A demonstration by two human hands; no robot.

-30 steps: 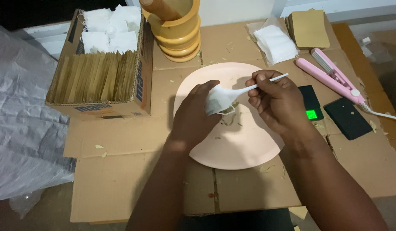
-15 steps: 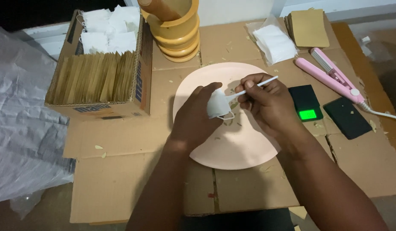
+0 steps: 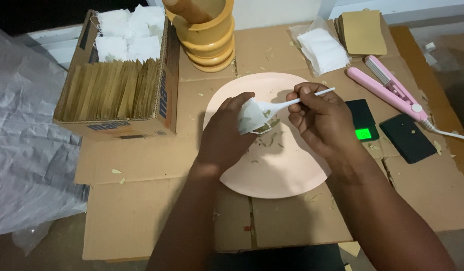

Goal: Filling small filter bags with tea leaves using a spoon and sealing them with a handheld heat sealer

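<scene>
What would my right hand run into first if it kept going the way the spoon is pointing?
Most likely the small white bag pinched in the left hand. The right hand holds a white spoon whose bowl seems already at the bag's mouth, over the pink plate.

You have a small white pouch, soft and crumpled, pinched open-side toward the right in your left hand, above the pink plate near the middle of the table. Your right hand grips a white plastic spoon by its thin handle, which slants up toward the right and far edge. The spoon's bowl sits at the pouch's mouth, touching it, with brownish-green flakes showing just below.
</scene>
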